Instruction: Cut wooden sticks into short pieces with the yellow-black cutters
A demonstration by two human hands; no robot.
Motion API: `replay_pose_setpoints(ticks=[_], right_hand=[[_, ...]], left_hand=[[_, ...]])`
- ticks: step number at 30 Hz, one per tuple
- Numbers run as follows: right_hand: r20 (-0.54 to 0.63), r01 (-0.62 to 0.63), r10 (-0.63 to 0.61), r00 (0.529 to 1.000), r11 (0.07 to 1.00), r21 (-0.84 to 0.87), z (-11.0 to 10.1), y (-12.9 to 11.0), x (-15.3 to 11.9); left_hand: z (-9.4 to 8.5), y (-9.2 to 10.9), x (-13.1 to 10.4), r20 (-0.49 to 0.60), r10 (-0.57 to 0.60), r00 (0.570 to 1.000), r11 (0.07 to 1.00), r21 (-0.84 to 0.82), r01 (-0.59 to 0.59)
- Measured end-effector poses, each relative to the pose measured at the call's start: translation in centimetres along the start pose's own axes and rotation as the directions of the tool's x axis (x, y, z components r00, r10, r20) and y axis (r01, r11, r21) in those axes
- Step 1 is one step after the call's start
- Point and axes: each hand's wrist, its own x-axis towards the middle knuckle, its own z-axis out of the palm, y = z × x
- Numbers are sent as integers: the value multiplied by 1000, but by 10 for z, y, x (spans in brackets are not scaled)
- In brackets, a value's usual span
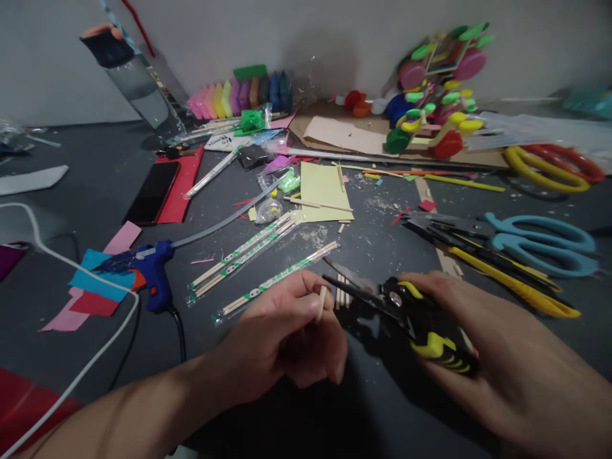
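Against a pale grey wall, a dark tabletop point(268, 172) is strewn with craft supplies: a water bottle point(143, 89), a row of coloured blocks point(239, 97), small models with bright round wheels point(446, 145), a sheet of yellow paper point(322, 185), blue-handled scissors point(540, 242), and, at left, a blue glue gun point(155, 274).

Front and centre, a person's two bare hands work close together above the table. The left hand point(296, 328) pinches a short pale wooden stick point(321, 303) between thumb and fingertips; its other fingers curl loosely beneath. The stick's long axis stands near upright, leaning slightly, its upper end poking above the thumb.

The right hand point(507, 357) grips black-and-yellow shears point(395, 298) by the handles, with the blades parted. They point leftward, roughly crosswise to the stick, and the lower blade's tip sits just above and beside the stick's top end. Whether tip and wood touch is hard to tell. The left hand is the nearer one to the stick, since it holds it; the right lies off to the side, a blade's reach away.

Behind the blades, several short cut sticks point(342, 298) lie side by side, near chopsticks in clear wrappers point(275, 280).
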Motion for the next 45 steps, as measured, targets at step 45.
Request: replay_pose_setpoints(ticks=[45], right_hand=[[-4,81,-81,997,996,-37,6,-9,-6]], left_hand=[[3,-1,-3,-182,-105,978,994,18,111]])
